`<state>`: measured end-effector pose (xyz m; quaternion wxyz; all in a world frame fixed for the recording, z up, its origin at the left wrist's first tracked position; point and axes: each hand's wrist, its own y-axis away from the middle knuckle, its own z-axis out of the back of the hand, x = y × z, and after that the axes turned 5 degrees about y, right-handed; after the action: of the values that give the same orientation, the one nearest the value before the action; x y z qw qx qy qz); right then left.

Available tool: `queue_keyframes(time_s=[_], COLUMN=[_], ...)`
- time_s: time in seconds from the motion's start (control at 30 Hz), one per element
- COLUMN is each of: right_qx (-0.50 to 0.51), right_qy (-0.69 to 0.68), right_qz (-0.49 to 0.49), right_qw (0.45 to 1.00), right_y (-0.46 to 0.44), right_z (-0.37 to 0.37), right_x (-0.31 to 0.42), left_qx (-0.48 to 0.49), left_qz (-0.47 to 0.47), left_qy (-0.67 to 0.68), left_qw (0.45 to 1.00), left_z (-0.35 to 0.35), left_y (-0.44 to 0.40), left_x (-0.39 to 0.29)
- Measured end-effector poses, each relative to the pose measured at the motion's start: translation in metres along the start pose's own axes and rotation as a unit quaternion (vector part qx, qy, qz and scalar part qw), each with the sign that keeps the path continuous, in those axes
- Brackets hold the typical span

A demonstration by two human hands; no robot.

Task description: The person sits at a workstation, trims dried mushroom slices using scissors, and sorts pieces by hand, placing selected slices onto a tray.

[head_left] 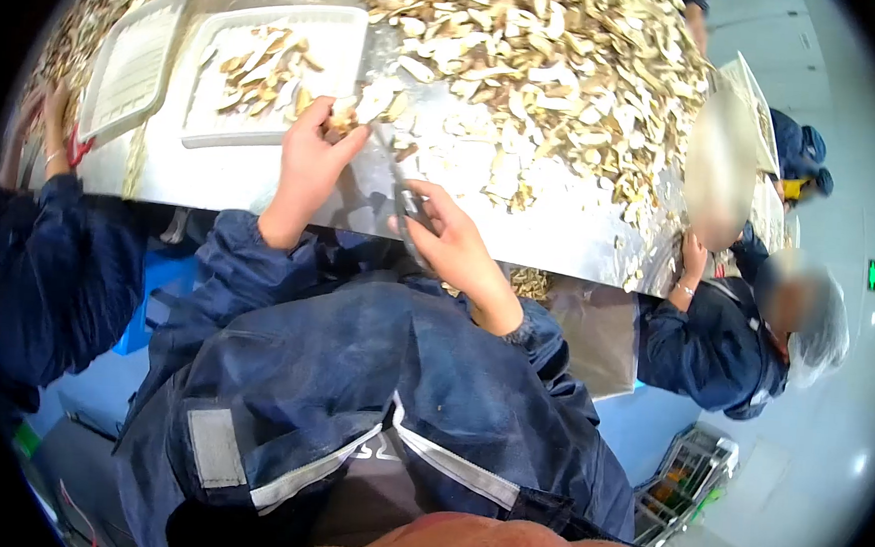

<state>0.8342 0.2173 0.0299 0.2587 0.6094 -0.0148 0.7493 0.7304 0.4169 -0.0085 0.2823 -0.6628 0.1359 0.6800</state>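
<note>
Above the table (549,245), my left hand (308,173) pinches a slice (342,117) beside the tray (240,140); my right hand (456,250) has its fingers curled round the tool (396,169); a slipping slice could expose fingertips to its tip

Pale, glossy floor (848,188); metal table (213,182)

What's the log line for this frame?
left hand: pale piece, by white tray | right hand: dark-handled tool | white tray: slices inside | slice pile: on metal table
</note>
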Motion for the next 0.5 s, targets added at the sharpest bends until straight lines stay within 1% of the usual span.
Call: queue_keyframes(time_s=[0.03,0.07,0.1,0.13,0.2,0.27,0.33,0.4,0.43,0.5], right_qx=[-0.01,-0.017,-0.023,-0.032,-0.063,-0.089,-0.089,-0.081,-0.105,-0.094], right_qy=[0.006,0.024,0.015,0.009,0.071,0.062,0.073,0.078,0.099,0.097], right_qz=[0.011,0.044,0.064,0.083,0.081,0.092,0.068,0.06,0.111,0.099], right_qw=[1.0,0.999,0.998,0.996,0.992,0.99,0.991,0.992,0.983,0.986], right_y=[-0.001,-0.005,-0.006,-0.005,0.0,0.005,0.006,0.008,0.006,0.008], right_z=[-0.002,-0.004,-0.006,-0.007,-0.003,-0.003,-0.003,-0.003,-0.005,-0.004], right_x=[-0.009,-0.017,-0.018,-0.018,-0.001,0.008,0.01,0.013,0.008,0.01], left_qx=[0.0,0.008,0.01,0.032,0.032,0.044,0.051,0.054,0.054,0.054], left_qz=[-0.018,-0.013,0.012,0.01,0.029,0.02,0.005,0.006,0.008,0.0], left_qy=[-0.033,0.033,0.02,0.022,0.018,0.009,-0.043,-0.058,-0.067,-0.076], left_qw=[0.999,0.999,1.0,0.999,0.999,0.999,0.998,0.997,0.996,0.996], left_z=[-0.003,-0.006,-0.006,-0.003,-0.003,-0.004,-0.003,-0.006,-0.006,-0.007], left_y=[0.001,0.003,0.003,0.003,0.003,0.002,0.001,0.001,0.002,0.002], left_x=[-0.002,-0.007,-0.003,-0.004,0.0,0.0,-0.003,-0.008,-0.01,-0.01])
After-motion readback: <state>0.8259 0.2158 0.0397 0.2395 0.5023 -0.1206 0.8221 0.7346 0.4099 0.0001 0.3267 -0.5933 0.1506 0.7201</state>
